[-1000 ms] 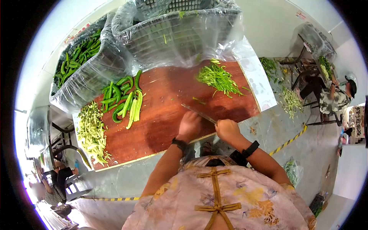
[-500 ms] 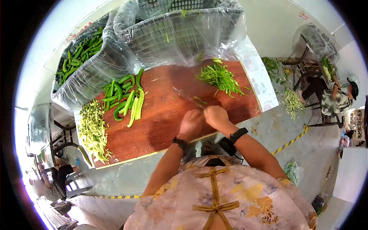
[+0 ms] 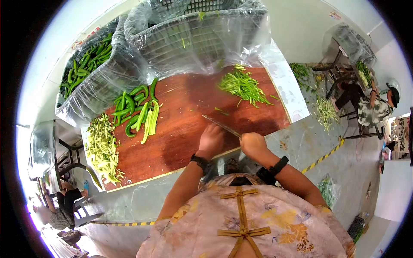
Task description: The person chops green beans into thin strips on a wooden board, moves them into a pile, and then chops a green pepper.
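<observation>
My right hand [image 3: 254, 146] is closed around the handle of a knife [image 3: 222, 125]. Its narrow blade points up and left over the reddish-brown board [image 3: 180, 120]. Beside the blade, low over the board's near edge, is my left hand [image 3: 211, 140], blurred, its fingers not clear. A few green bits [image 3: 221, 111] lie just beyond the knife. Farther right sits a pile of shredded green pepper [image 3: 244, 88]. On the left are whole green peppers [image 3: 129, 103], some split ones [image 3: 150, 121] and a heap of pale pepper cores [image 3: 103, 148].
Plastic-lined baskets [image 3: 202, 36] line the board's far side; the left one holds green peppers [image 3: 88, 60]. A person [image 3: 373, 107] sits at the right, another person [image 3: 62, 210] at the lower left. Yellow-black tape [image 3: 322, 159] marks the floor.
My right hand has moved right and down with the knife, whose blade now shows clearly. My left hand has shifted slightly left, so the hands are farther apart.
</observation>
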### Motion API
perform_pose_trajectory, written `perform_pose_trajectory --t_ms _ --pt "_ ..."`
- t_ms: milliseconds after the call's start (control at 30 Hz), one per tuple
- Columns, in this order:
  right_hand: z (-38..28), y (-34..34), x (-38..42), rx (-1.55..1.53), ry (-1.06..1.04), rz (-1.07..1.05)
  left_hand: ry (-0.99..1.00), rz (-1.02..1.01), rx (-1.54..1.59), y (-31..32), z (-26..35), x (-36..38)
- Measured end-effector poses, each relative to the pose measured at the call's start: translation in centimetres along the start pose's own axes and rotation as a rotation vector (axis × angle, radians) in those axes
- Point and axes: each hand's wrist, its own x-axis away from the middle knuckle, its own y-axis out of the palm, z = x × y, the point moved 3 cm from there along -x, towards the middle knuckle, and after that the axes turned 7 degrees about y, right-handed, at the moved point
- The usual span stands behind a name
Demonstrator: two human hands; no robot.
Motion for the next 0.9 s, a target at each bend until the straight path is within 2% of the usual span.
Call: perform_pose_trajectory --t_ms 67,300,367,467,633,900 --pt "-0.7 -0.1 -0.7 -0.009 0.006 -0.011 -0.001 0.057 0.044 0.4 -0.3 0.3" --pt "-3.4 0.3 -5.8 -0.037 -0.040 0.079 0.043 0.029 0.082 -0.7 0.0 -0.2" --pt "-2.8 0.4 -6.0 -0.081 0.057 0.073 0.010 0.056 0.028 -1.0 0.3 -0.3" --pt "-1.9 -0.1 -4.0 -0.060 0.039 0.056 0.031 0.129 -0.082 -0.9 0.3 -0.3" --pt "-0.6 -0.6 0.0 -0.028 0.012 0.002 0.014 0.073 -0.042 -0.9 0.3 -0.2" --pt "-0.6 0.3 -0.3 0.023 -0.002 -0.015 0.011 0.075 -0.044 -0.4 -0.1 0.1"
